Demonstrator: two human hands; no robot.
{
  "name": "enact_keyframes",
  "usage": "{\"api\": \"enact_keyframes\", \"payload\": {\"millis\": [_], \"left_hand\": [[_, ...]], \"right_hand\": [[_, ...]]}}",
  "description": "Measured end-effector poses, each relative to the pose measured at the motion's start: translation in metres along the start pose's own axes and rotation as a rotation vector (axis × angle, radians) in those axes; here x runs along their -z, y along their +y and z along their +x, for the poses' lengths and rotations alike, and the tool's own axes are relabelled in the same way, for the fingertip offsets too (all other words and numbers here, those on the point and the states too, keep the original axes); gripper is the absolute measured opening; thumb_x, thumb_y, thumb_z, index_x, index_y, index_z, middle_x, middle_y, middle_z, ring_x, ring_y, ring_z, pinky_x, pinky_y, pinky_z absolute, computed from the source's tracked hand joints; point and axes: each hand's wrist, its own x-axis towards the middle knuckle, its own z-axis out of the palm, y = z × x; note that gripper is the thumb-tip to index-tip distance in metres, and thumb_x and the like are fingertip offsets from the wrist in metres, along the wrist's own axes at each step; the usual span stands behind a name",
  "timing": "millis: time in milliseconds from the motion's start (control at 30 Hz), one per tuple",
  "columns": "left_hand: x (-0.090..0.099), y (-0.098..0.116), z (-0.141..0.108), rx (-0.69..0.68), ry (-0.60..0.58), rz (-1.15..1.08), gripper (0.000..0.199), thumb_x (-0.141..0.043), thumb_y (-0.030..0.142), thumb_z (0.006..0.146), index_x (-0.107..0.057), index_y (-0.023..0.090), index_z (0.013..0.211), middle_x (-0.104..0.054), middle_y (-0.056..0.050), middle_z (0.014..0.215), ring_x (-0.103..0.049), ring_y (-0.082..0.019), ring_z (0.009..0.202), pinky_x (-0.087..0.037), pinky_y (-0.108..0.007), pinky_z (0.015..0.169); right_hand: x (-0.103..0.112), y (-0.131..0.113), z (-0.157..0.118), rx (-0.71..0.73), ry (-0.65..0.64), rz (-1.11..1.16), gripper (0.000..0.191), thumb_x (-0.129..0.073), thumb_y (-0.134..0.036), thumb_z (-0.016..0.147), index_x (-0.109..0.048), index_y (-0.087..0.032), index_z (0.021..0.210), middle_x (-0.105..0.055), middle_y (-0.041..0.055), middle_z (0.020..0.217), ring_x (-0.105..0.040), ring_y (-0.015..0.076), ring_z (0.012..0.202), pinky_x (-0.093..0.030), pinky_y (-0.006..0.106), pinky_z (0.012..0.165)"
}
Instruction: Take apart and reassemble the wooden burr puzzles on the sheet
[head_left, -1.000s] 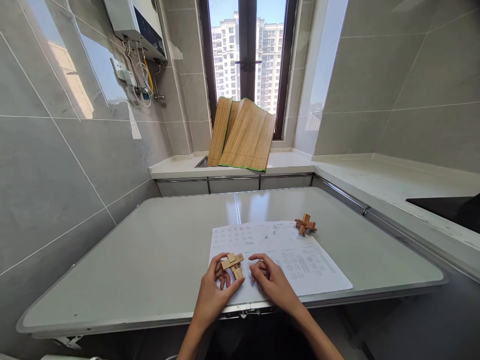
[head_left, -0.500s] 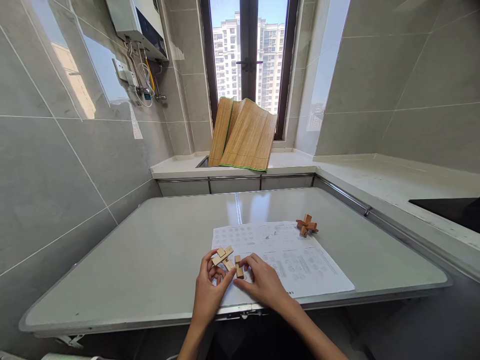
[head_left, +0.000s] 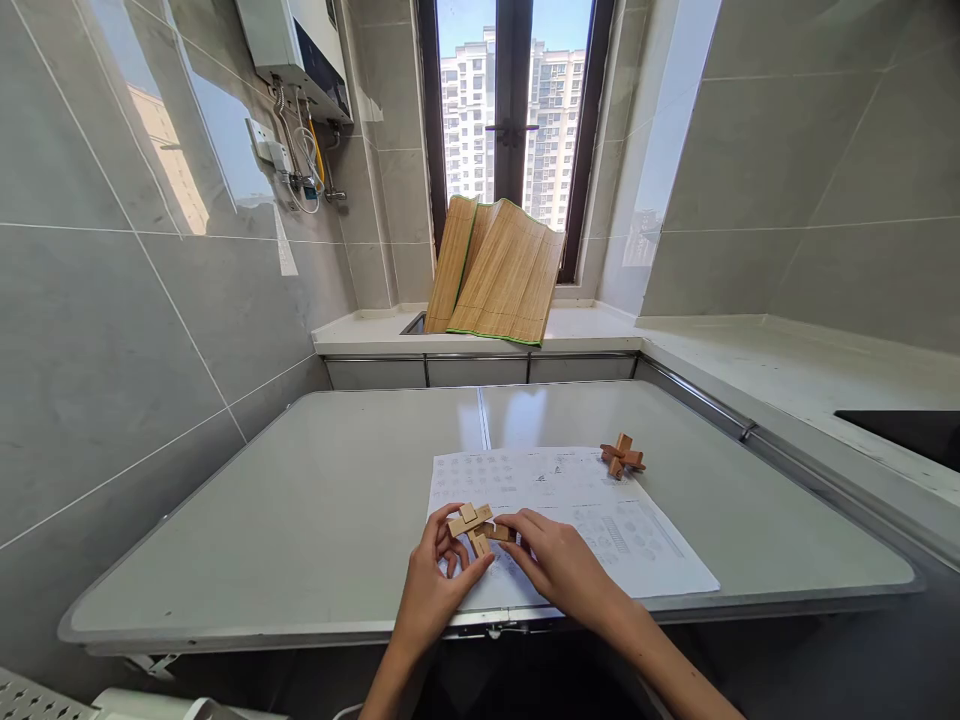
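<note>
Your left hand (head_left: 436, 572) is closed on a cluster of pale wooden blocks (head_left: 471, 519), thumb on the near side and fingers curled behind it. Your right hand (head_left: 562, 560) pinches a small pale block (head_left: 502, 533) between thumb and fingers, lined up with the right side of the cluster. You cannot tell from this angle whether the two pieces touch or interlock. Your hands are near each other, over the near left part of a printed sheet (head_left: 664, 572).

That sheet lies flat near the front edge of the bench (head_left: 285, 530), covered with small diagrams too fine for you to read. Beyond your right hand, a reddish-brown wooden cross (head_left: 622, 456) made of crossed blocks rests at the sheet's far right corner, well apart from the pieces you hold.

Past the bench's far edge you face a white ledge (head_left: 589, 320), where a folded bamboo mat (head_left: 506, 280) with green edging stands tilted. To your left, a white heater (head_left: 300, 55) hangs on the tiled wall, hoses below it. Behind the mat is a dark-framed window (head_left: 512, 100), and through its glass you see tall pale buildings (head_left: 469, 115).
</note>
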Motion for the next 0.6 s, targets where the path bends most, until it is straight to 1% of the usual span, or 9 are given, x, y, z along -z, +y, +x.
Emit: {"api": "enact_keyframes", "payload": {"millis": [167,300,400,600], "left_hand": [[-0.001,0.005,-0.003,-0.020,-0.070,-0.010,0.059,-0.080,0.035,0.078,-0.050,0.025,0.128,-0.066,-0.002,0.098,-0.053,-0.011,0.065,-0.047,-0.024,0.062],[-0.001,0.008,-0.004,-0.041,-0.102,0.011,0.059,-0.082,0.030,0.074,-0.053,0.024,0.125,-0.063,0.002,0.086,-0.054,-0.012,0.066,-0.046,-0.024,0.062],[-0.001,0.009,-0.005,-0.043,-0.098,0.041,0.060,-0.085,0.029,0.071,-0.055,0.024,0.124,-0.060,0.004,0.079,-0.051,-0.012,0.065,-0.044,-0.023,0.062],[-0.001,0.010,-0.006,-0.031,-0.099,0.060,0.063,-0.087,0.030,0.069,-0.056,0.023,0.124,-0.059,0.004,0.079,-0.049,-0.013,0.065,-0.043,-0.024,0.062]], "right_hand": [[0.004,-0.004,-0.003,0.050,0.011,-0.067,0.019,-0.053,-0.022,0.103,-0.057,-0.023,0.121,-0.075,0.0040,0.107,-0.072,0.0221,0.086,-0.051,0.032,0.073],[0.007,-0.008,-0.004,0.081,0.036,-0.071,0.016,-0.056,-0.022,0.101,-0.059,-0.024,0.118,-0.075,0.0030,0.103,-0.072,0.0210,0.083,-0.051,0.031,0.071],[0.010,-0.009,-0.006,0.092,0.039,-0.025,0.016,-0.056,-0.021,0.102,-0.061,-0.025,0.117,-0.075,0.0027,0.105,-0.072,0.0200,0.086,-0.052,0.030,0.074],[0.007,-0.005,-0.012,0.086,0.058,0.007,0.018,-0.056,-0.021,0.102,-0.061,-0.026,0.119,-0.076,0.0035,0.106,-0.072,0.0199,0.084,-0.053,0.030,0.074]]}}
